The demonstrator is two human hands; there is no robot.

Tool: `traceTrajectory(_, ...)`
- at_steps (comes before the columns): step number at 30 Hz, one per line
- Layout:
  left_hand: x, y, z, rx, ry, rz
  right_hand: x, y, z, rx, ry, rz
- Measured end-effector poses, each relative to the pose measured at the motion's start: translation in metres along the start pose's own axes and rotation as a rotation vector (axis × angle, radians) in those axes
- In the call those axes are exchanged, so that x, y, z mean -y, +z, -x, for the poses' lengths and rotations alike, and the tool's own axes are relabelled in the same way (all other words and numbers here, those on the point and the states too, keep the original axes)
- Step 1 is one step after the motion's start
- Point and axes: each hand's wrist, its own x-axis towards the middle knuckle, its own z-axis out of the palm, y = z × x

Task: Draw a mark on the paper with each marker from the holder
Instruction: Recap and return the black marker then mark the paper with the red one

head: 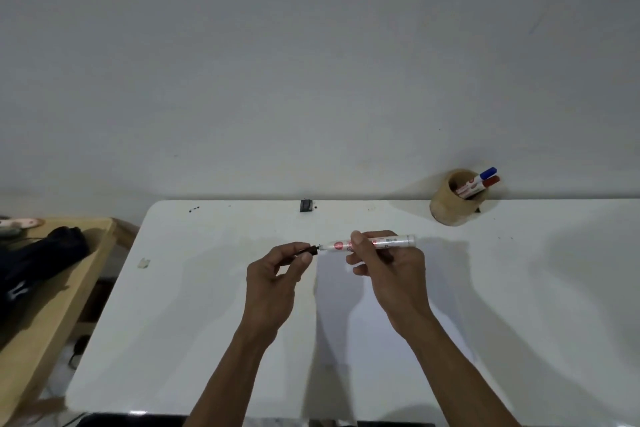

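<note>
My right hand (388, 267) holds a white marker (391, 242) level above the table, its tip pointing left. My left hand (277, 274) pinches the marker's black cap (310, 250) right at the tip; I cannot tell whether cap and tip touch. A white sheet of paper (367, 333) lies on the table beneath and between my forearms, hard to tell from the tabletop. The round wooden holder (446, 204) stands at the back right, with a blue-capped marker (486, 173) and a red-capped marker (490, 181) leaning out of it.
The white table (194, 305) meets a pale wall at the back. A small black object (305, 205) sits at the back edge. A wooden bench (52, 315) with a black bag (38, 263) stands to the left.
</note>
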Motion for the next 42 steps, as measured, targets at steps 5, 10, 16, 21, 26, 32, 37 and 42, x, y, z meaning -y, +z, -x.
traceTrajectory(5,0.000,-0.008,0.023,0.044,-0.013,0.062,-0.002,0.003,0.026,-0.010,0.018,0.008)
traceTrajectory(10,-0.002,-0.007,0.051,0.162,-0.008,0.088,0.000,-0.008,0.061,-0.063,0.012,0.021)
traceTrajectory(16,-0.020,0.037,0.034,0.277,0.018,0.064,0.017,-0.042,0.040,-0.101,0.037,-0.054)
traceTrajectory(21,-0.022,0.041,0.029,0.275,0.022,0.042,0.015,-0.042,0.039,-0.094,0.028,-0.055)
traceTrajectory(26,-0.021,0.042,0.031,0.285,0.016,0.010,0.016,-0.056,0.036,-0.058,0.102,-0.162)
traceTrajectory(32,-0.029,0.046,0.018,0.316,0.055,-0.071,0.032,-0.103,0.021,0.011,-0.036,0.216)
traceTrajectory(37,-0.066,0.125,0.003,0.396,0.172,-0.179,0.048,-0.155,-0.011,0.205,-0.137,0.688)
traceTrajectory(42,-0.080,0.192,-0.011,0.435,0.253,-0.325,0.043,-0.183,-0.040,0.238,-0.217,0.794)
